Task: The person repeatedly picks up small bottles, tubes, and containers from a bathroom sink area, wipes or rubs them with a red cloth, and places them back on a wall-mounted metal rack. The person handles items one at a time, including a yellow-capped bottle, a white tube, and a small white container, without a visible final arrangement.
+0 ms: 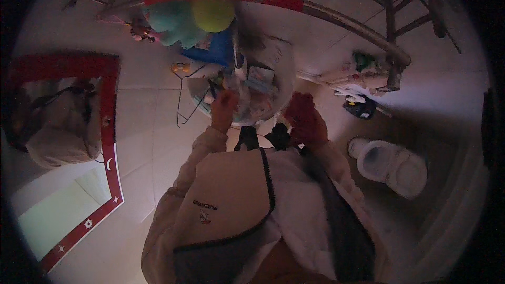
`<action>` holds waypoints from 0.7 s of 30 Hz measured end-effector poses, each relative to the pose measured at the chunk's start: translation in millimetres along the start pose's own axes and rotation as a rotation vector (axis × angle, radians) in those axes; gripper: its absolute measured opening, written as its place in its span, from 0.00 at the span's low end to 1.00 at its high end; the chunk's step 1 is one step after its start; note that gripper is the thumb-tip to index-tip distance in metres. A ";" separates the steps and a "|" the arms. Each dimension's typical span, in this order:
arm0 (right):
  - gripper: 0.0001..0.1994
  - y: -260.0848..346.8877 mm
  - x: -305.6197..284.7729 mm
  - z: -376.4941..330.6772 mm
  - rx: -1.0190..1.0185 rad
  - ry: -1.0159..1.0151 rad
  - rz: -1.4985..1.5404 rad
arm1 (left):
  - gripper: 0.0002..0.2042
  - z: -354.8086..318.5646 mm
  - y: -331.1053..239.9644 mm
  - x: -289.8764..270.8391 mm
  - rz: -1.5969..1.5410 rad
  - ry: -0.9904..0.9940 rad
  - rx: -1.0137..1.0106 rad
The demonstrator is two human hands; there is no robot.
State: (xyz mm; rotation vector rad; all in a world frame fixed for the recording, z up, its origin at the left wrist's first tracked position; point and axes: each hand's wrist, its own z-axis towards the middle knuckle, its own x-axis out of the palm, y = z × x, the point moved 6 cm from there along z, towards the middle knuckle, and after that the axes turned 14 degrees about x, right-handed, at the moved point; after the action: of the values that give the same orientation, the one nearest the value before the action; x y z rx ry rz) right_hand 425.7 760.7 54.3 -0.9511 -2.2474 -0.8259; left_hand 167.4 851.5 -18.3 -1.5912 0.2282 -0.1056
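Note:
In dim light, a rounded pale basin [288, 92] stands in front of me, with small packets and other items heaped inside. A pale upright pipe or tap [238, 60] rises at its far middle. My left hand [224, 109] is over the basin's left part, its fingers curled together; whatever they may hold is too dark to make out. Just off the basin's right side, my right hand [317, 132] grips a crumpled dark red cloth [302, 109]. The cloth hides most of those fingers.
A red-framed mirror [111, 126] is at left. A red-and-metal rail [336, 17] arches across the far side, near a teal scalloped item [176, 21], a yellow-green round one [212, 14] and a blue container [215, 50]. A white toilet [389, 165] and black bag [360, 107] are at right.

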 end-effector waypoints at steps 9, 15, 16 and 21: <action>0.19 1.6 151.1 33.4 -1.032 -0.013 -1.141 | 0.06 -13.3 -138.3 27.8 0.026 -0.363 0.277; 0.19 -10.3 135.2 69.2 -0.154 0.159 -0.465 | 0.06 -21.7 -142.4 5.0 -0.108 -0.287 0.315; 0.20 -16.5 143.3 66.5 0.090 0.243 -0.246 | 0.06 -22.0 -142.2 -1.2 -0.162 -0.281 0.292; 0.19 -18.8 163.4 50.1 -0.331 0.136 -0.798 | 0.11 -20.1 -130.4 -15.1 -0.346 -0.322 0.250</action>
State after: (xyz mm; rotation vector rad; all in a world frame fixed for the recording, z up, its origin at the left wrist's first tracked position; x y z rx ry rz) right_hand 301.9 855.0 127.5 -0.0631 -2.4040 -1.5795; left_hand 158.9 837.6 113.5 -1.3612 -0.3028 -0.1383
